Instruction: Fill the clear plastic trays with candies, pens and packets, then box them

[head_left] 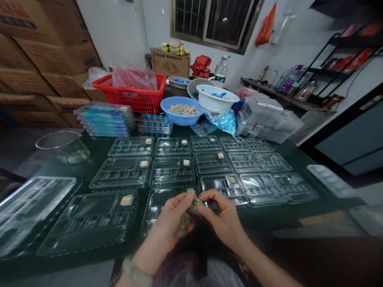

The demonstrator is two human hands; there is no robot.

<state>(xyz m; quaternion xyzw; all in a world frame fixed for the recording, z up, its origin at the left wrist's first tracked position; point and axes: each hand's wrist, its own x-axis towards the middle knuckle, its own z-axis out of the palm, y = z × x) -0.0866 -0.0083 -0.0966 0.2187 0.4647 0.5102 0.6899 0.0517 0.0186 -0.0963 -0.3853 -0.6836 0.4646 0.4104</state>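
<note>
In the head view, the left hand (172, 213) was closed around some small striped pieces (197, 205), with its thumb pressed from above. The grip of this hand was together, and a part of what it held showed below the thumb as a blurred, greenish shape; how many pieces there were, I cannot tell. The right hand (224, 213) came to the same pieces from the other side. Its thumb and index finger were bent toward each other, clamped on the edge of the pieces, so that the fingertips of both hands were very near together. The other fingers of the right hand were curled and partly hidden.

The hands were above the near edge of the worktop (299, 159). The left hand partly covered a clear tray (157, 196), and just behind its fingertips a striped stack (190, 191) was lying in this tray. Just beside the right hand was another clear tray (214, 184), with a stack (232, 180) in its upper right compartment. More such trays stood in rows around. Farther back, a blue basin (178, 120) contained many similar pieces, and a white basin (216, 105) stood beside it, holding blue items.
</note>
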